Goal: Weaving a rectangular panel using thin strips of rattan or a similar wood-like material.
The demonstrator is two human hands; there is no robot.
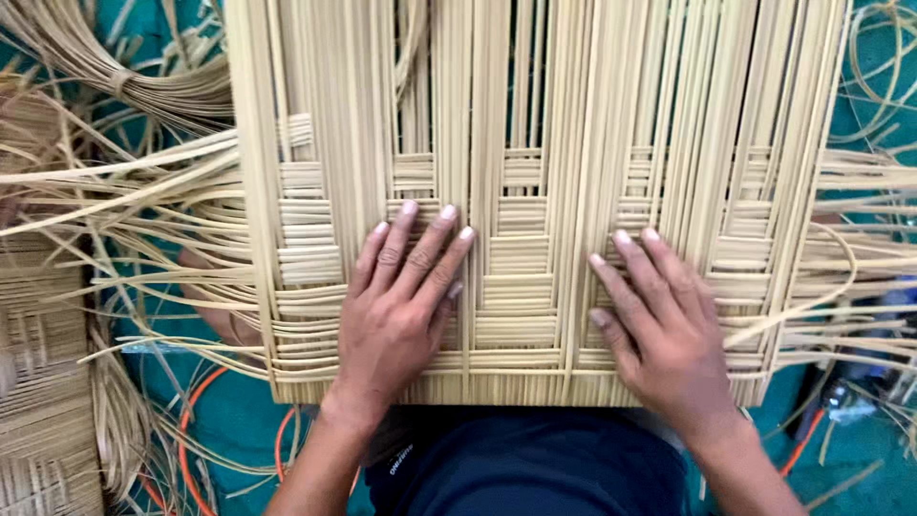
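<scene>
Far out to the left of the left hand's fingers lies a woven mat piece (pixel 38 382), and above it a tied bundle of cane strips (pixel 143 91) curves over the teal floor covering (pixel 229 420). Nearer, loose strip ends (pixel 143 191) stick out sideways from the left edge of the woven cane panel (pixel 521 287), and an orange cord (pixel 191 449) loops on the floor below them.

The left hand (pixel 396 311) lies flat on the panel, its fingers (pixel 420 244) spread and open, pressing on the upright strips and gripping nothing. Between the two hands stands a finished column of cross-weave. The right hand (pixel 664 330) also rests flat, fingers (pixel 635 263) open and a little curled at the tips, which touch the strips; it holds nothing.

The panel lies across the person's lap, under both hands. By the look of it, only the lower band is woven, in stepped blocks; above the fingertips the uprights run bare, so most of the weaving seems left. To the right, more loose weaver ends (pixel 860 248) trail outward.
</scene>
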